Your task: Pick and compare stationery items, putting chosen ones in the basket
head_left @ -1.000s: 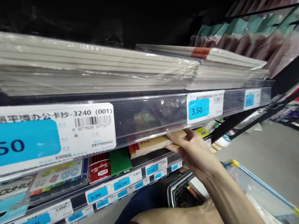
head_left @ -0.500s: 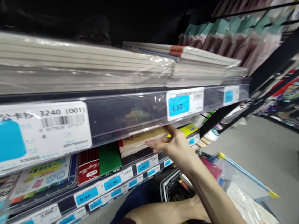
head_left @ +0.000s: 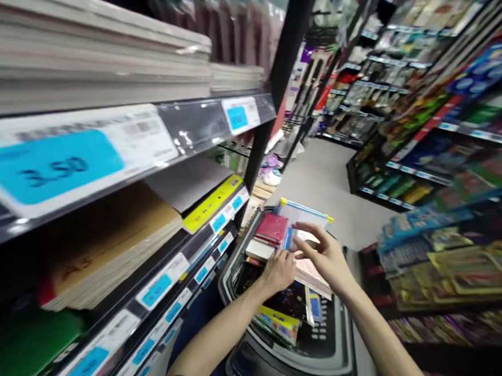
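Note:
A dark shopping basket (head_left: 348,341) with a grey rim holds books and stationery. My left hand (head_left: 281,270) is inside it, fingers bent and close together beside the white-edged books; whatever they grip is hidden. My right hand (head_left: 322,254) hovers above the basket's right side with thumb and fingers apart, holding nothing visible. Just beyond the hands lie a dark red notebook (head_left: 272,228) and a clear zip pouch (head_left: 306,210) with a blue edge and yellow corners. A colourful pack with a yellow band (head_left: 281,319) lies nearer me.
On the left, a shelf carries A5 kraft-covered notebooks (head_left: 121,237), a green item (head_left: 34,346) and a yellow pack (head_left: 213,202), with a price-tagged shelf edge (head_left: 195,129) above. Hanging goods (head_left: 463,270) line the right. Grey floor (head_left: 318,172) runs between.
My right hand has left the kraft notebooks on the shelf and moved over the basket. The view has swung right and down, bringing the basket and my left hand into sight.

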### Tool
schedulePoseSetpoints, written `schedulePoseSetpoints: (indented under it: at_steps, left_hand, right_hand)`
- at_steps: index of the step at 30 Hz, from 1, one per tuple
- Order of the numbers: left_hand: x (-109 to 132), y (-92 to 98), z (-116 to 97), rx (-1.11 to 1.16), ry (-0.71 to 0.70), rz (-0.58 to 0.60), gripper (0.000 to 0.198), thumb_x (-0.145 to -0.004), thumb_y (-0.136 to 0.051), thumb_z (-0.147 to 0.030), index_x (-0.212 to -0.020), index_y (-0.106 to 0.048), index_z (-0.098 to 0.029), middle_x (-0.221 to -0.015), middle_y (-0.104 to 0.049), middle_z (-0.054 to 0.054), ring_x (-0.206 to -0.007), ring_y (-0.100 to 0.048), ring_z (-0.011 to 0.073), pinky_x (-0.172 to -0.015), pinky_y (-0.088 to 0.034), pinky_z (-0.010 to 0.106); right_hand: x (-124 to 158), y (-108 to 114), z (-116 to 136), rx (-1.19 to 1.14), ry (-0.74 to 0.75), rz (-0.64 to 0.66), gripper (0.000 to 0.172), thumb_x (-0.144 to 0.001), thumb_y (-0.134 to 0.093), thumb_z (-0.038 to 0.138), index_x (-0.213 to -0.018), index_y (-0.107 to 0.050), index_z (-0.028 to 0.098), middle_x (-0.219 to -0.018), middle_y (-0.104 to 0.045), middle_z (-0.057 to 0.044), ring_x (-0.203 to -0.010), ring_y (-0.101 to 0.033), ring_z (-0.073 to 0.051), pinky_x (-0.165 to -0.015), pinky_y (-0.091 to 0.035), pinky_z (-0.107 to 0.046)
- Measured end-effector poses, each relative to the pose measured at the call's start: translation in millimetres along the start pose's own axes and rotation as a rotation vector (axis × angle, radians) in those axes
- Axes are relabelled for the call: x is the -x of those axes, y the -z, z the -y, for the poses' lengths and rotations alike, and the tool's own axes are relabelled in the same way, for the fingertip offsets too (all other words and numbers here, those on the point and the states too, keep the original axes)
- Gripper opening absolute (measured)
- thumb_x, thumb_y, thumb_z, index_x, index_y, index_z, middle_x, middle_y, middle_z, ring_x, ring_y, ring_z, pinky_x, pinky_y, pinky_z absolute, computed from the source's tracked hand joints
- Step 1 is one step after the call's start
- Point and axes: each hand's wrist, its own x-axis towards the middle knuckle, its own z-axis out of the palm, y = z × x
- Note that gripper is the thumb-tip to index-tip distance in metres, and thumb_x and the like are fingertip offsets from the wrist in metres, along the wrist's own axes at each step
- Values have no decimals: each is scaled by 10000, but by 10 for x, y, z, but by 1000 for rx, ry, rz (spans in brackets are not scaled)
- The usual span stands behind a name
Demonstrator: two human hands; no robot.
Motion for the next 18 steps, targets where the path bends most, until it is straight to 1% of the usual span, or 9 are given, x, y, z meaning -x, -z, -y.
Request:
schedulePoseSetpoints:
  at_steps: [1, 2, 3, 5, 7, 9, 11, 14, 18]
  left_hand:
    - [-11, -17, 3, -3, 16, 8, 298, -941, -380, -232, -1121, -593, -127, -1037, -648, 146, -1019, -586, 273, -894, -490, 433]
    - [-16, -32, 6, -3, 26, 17, 303, -945, -375, -238, -1128, -586, -122, -1038, -642, 150, -1022, -580, 279, -889, -494, 436]
    - [-18, -46, 10, -2, 36, 23, 306, -948, -376, -246, -1140, -579, -121, -1043, -638, 151, -1025, -576, 281, -889, -496, 438]
    - [-19, -68, 17, 26, 51, 25, 314, -950, -392, -256, -1180, -561, -125, -1066, -638, 149, -1044, -567, 279, -907, -494, 441]
    - [-31, -90, 27, 79, 81, 14, 323, -944, -420, -261, -1211, -547, -131, -1101, -642, 147, -1083, -556, 275, -942, -484, 446]
    - [-57, -114, 39, 151, 120, 2, 311, -933, -454, -265, -1199, -555, -138, -1122, -646, 141, -1112, -550, 270, -967, -474, 444]
    - [-92, -130, 53, 239, 164, -4, 282, -916, -495, -269, -1156, -577, -146, -1110, -655, 131, -1105, -564, 260, -974, -472, 433]
    - [-142, -128, 64, 372, 249, -8, 248, -883, -557, -289, -1094, -605, -167, -1045, -683, 107, -1013, -625, 236, -926, -499, 399]
    - [-179, -100, 53, 479, 330, -3, 245, -841, -615, -312, -1057, -633, -199, -979, -719, 78, -886, -677, 209, -795, -534, 336]
  right_hand:
    - [36, 274, -299, 94, -53, -112, 519, -804, -631, 545, -1177, -556, 191, -1110, -639, -104, -778, -670, -231, -634, -560, -353]
    - [83, 527, -594, 233, -111, -214, 487, -815, -596, 536, -1142, -564, 177, -1173, -618, -123, -789, -672, -237, -639, -550, -352]
    - [141, 744, -870, 416, -167, -271, 438, -825, -570, 494, -1111, -575, 163, -1164, -624, -134, -794, -672, -241, -677, -538, -356]
    - [269, 1031, -1311, 736, -254, -303, 364, -858, -511, 399, -1092, -589, 132, -1124, -636, -155, -822, -671, -248, -777, -501, -365]
    - [384, 1113, -1550, 952, -314, -232, 365, -896, -488, 378, -1117, -589, 106, -1139, -617, -185, -882, -660, -260, -789, -473, -345]
    - [444, 1050, -1592, 1061, -354, -95, 325, -939, -470, 379, -1057, -610, 110, -1060, -634, -175, -915, -648, -267, -763, -449, -318]
    - [437, 936, -1518, 1112, -387, 3, 307, -968, -458, 384, -978, -617, 122, -959, -644, -155, -902, -644, -272, -733, -428, -306]
    - [356, 832, -1393, 1143, -433, 0, 322, -975, -473, 393, -1013, -600, 99, -949, -635, -172, -894, -645, -286, -722, -416, -315]
    - [262, 906, -1411, 1051, -491, -61, 424, -950, -517, 435, -1134, -560, 55, -1022, -629, -214, -986, -622, -317, -754, -427, -331]
